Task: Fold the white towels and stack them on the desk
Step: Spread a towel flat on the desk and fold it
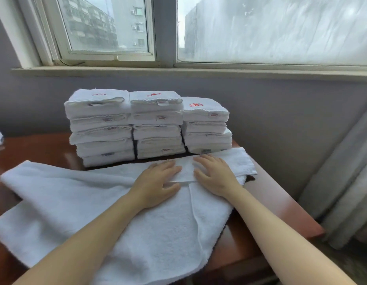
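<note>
Three stacks of folded towels (155, 124) side by side on worktop (271, 202), red logos on top pieces, folded edges facing camera. Left stack tallest, right stack lowest.

Unfolded white towel (116, 212) spread just in front of stacks, long axis running left to right, right end lapped back over itself, touching base of right stack.

Left hand (158, 182) and right hand (213, 175) flat on lapped flap, fingers straight, pressing down, grasping nothing.

Worktop glossy red-brown wood. Window (260, 27) behind stacks, grey curtain (343, 171) to their right.

Glossy reddish-brown desk (269, 194) under three stacks of folded towels (155, 128) (red logos (196, 104) on top) and one spread towel (75, 192).
</note>
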Tool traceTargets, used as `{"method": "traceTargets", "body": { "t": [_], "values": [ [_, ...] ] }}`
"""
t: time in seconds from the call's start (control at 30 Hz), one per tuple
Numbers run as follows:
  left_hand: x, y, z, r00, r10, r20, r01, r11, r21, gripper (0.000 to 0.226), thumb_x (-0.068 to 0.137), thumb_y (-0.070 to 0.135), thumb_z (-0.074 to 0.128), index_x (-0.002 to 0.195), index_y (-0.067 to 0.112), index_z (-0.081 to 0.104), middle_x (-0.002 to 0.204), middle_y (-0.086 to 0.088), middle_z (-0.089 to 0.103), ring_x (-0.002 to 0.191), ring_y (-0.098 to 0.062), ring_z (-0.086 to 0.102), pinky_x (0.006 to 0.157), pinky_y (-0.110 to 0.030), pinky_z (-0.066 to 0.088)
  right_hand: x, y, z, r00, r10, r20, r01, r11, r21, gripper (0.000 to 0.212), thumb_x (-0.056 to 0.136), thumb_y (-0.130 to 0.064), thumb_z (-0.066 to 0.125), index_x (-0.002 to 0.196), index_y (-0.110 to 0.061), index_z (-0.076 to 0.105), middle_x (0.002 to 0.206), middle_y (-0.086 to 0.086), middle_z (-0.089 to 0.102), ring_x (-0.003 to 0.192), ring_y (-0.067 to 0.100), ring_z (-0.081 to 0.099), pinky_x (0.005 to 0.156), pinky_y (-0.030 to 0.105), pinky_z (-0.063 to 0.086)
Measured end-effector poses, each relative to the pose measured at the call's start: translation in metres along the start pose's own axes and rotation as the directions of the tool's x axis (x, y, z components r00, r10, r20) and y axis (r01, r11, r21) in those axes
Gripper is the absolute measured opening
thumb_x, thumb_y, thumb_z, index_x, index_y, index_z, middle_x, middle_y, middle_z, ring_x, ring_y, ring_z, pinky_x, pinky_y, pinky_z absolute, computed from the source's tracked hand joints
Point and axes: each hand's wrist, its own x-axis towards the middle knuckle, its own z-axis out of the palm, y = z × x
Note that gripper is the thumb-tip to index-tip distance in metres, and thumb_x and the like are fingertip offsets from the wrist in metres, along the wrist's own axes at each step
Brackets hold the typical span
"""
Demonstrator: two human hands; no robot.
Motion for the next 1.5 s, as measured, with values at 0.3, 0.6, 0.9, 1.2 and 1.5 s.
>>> {"method": "traceTargets", "body": {
  "t": [0.3,0.6,0.9,1.2,1.5],
  "values": [
    [0.004,0.002,0.0,0.997,0.044,0.066,-0.045,0.999,0.016,0.048,0.102,0.029,0.043,0.149,0.036,0.04,0.158,0.014,0.031,0.146,-0.003,0.023,0.114,-0.016,0.013,-0.024,-0.015,-0.004,0.95,-0.296,0.104,0.292,0.955,0.05,0.041,0.082,0.002,0.051,0.099,-0.027,0.073,0.138,-0.001,0.045,0.13,0.018,0.041,0.101,0.033,0.038],
    [0.005,0.015,-0.005,0.979,-0.014,0.205,-0.017,0.989,0.149,0.053,0.103,0.026,0.028,0.153,0.043,0.024,0.163,0.01,0.019,0.151,-0.01,0.013,0.121,-0.034,0.012,-0.043,-0.032,-0.052,0.877,-0.415,0.242,0.477,0.807,-0.349,0.002,0.079,-0.018,0.058,0.08,-0.018,0.055,0.108,-0.001,0.066,0.117,0.017,0.054,0.091,0.025,0.037],
    [0.006,0.044,-0.003,0.971,-0.16,0.177,0.109,0.957,0.268,0.051,0.106,0.025,0.027,0.155,0.037,0.022,0.164,0.005,0.019,0.15,-0.016,0.016,0.12,-0.038,0.018,-0.083,-0.023,-0.098,0.961,0.259,0.094,-0.136,0.743,-0.655,0.032,0.091,-0.026,0.036,0.06,-0.018,0.041,0.061,-0.005,0.043,0.053,0.014,0.035,0.055,0.028,0.023],
    [-0.001,0.048,0.0,0.987,-0.14,0.079,0.123,0.973,0.197,0.047,0.104,0.023,0.032,0.151,0.029,0.035,0.158,0.002,0.033,0.144,-0.018,0.03,0.115,-0.037,0.027,-0.082,-0.035,-0.088,0.944,0.307,0.118,-0.166,0.754,-0.635,0.026,0.088,-0.021,0.046,0.064,-0.017,0.037,0.063,-0.004,0.04,0.053,0.016,0.034,0.052,0.024,0.024],
    [-0.051,0.021,-0.043,0.963,-0.226,-0.148,0.232,0.972,0.025,0.038,0.095,0.026,0.05,0.132,0.031,0.058,0.133,0.012,0.059,0.115,-0.016,0.057,0.087,-0.031,0.046,-0.034,-0.101,-0.016,0.999,0.032,-0.032,-0.036,0.987,-0.157,0.031,0.091,-0.023,0.046,0.118,-0.024,0.062,0.11,-0.006,0.066,0.106,0.02,0.057,0.07,0.03,0.038]
  ]
}}
